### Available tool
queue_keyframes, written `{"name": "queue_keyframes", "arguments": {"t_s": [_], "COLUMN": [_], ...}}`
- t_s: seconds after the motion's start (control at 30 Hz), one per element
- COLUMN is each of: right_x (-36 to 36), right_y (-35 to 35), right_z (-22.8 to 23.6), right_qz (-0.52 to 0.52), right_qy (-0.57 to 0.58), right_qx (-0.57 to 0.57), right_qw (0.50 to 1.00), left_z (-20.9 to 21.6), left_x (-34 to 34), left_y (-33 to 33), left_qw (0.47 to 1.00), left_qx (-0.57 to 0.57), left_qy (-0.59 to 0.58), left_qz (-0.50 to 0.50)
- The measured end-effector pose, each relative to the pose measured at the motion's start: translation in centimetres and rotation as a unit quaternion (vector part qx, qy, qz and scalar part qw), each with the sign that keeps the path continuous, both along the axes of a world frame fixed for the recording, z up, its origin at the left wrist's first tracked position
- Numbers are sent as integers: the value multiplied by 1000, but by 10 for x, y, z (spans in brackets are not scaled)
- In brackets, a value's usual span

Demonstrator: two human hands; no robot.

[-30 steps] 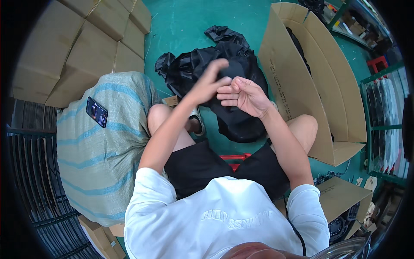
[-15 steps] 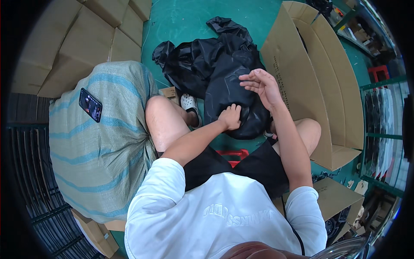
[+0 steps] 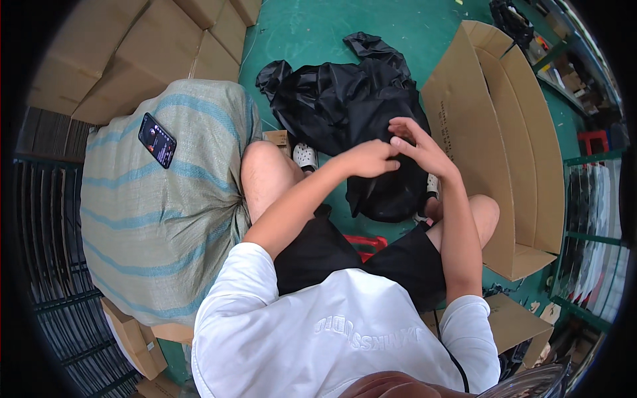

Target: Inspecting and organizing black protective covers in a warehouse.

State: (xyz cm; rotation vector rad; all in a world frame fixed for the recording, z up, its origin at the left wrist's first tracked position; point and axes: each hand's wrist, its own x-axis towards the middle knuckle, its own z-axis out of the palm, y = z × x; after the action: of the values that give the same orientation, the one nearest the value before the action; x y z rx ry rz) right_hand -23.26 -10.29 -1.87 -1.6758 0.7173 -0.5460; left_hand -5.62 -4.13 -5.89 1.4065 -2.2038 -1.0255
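A large black plastic bag (image 3: 391, 196), bulky and wrinkled, lies on the floor between my legs, its loose ends stretching away to the far side. My left hand (image 3: 369, 159) is over the bag with its fingers curled closed; whatever they pinch is too small or too hidden to make out. Right beside it is my right hand (image 3: 424, 152), the fingers partly bent and apart from the thumb. Its thumb tip comes up against the left fingers. Both hands are above the middle of the bag.
An open cardboard box (image 3: 478, 146) stands to the right of the bag. On my left sits a big woven sack (image 3: 152, 225) with blue stripes, a phone (image 3: 158, 140) on top. Stacked cartons (image 3: 139, 60) fill the far left; a rack (image 3: 590, 225) stands at right.
My left hand has come up off the bag and moved right and away from me, meeting my right hand. My right hand has dropped slightly nearer. The whole view has shifted a little.
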Motion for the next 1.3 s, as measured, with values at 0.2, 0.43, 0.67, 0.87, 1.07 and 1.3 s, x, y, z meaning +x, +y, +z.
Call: {"name": "queue_keyframes", "arguments": {"t_s": [0.2, 0.43, 0.67, 0.87, 1.07, 1.3], "right_x": [2, 8, -21, -51, -65, -55], "right_y": [-8, 9, -4, -9, -13, -15], "right_z": [24, 40, 52, 56, 60, 56], "right_qz": [183, 25, -27, 16, 19, -24], "right_qy": [10, -354, -431, -338, -278, -353], "right_qx": [109, 319, 345, 271, 237, 266], "right_qw": [977, 879, 833, 901, 931, 897], "left_z": [83, 93, 92, 132, 143, 118], "left_x": [47, 91, 138, 140, 130, 126], "left_y": [10, 23, 24, 25, 24, 26], "left_qw": [927, 922, 941, 869, 845, 858], "left_qx": [111, 186, 128, 89, 71, 138], "left_qy": [355, 339, 288, 449, 498, 483], "left_qz": [45, 19, 121, 186, 183, 110]}}
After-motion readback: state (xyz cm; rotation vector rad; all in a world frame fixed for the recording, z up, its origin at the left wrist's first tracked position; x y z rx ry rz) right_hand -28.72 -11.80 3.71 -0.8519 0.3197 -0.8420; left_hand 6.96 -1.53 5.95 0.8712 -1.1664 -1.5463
